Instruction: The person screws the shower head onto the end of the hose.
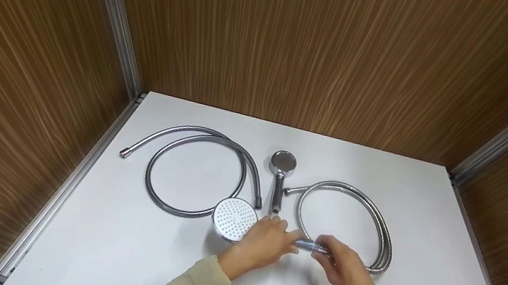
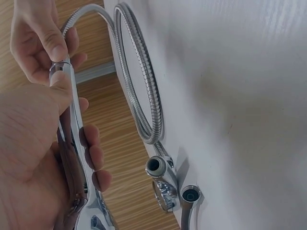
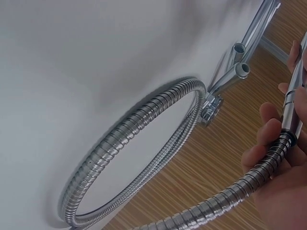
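My left hand (image 1: 263, 242) grips the chrome handle of a round shower head (image 1: 234, 219), whose white nozzle face points up. In the left wrist view, the fingers wrap the handle (image 2: 76, 122) and the thumb lies along it near its end. My right hand (image 1: 347, 270) pinches the end of a silver metal shower hose (image 3: 261, 170) right at the end of that handle. The fingers partly cover the joint, and I cannot tell whether the threads are engaged. The rest of this hose lies in loops to the right, its other end nut (image 1: 287, 191) near the middle.
A smaller chrome shower head (image 1: 283, 162) lies beyond my left hand. To the left, a darker grey hose (image 1: 184, 213) lies in a loose loop, one end (image 1: 125, 153) pointing left. Wood-grain panels (image 1: 269, 43) enclose the white table (image 1: 115, 243) at back and sides.
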### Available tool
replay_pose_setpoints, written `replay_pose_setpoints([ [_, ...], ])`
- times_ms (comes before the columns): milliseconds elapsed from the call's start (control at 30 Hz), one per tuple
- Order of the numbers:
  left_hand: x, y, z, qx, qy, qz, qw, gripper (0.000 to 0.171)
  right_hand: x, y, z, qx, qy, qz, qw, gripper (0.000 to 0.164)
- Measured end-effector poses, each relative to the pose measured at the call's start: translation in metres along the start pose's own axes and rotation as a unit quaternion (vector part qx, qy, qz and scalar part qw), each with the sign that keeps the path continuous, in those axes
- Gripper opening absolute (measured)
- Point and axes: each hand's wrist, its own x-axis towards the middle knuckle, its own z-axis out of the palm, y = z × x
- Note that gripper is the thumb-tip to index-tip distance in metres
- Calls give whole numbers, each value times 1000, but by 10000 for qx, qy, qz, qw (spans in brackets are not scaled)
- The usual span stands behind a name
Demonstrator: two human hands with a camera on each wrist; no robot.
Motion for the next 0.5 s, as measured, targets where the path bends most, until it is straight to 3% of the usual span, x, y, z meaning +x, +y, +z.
replay_pose_setpoints([
  [233,-2,-1,1,88,205,19,9997,31,0,2,1,-62,81,-101,9999,27],
  [500,-2,-1,3,65,189,-26,9998,30,0,6,3,-209,303,-294,9989,31],
])
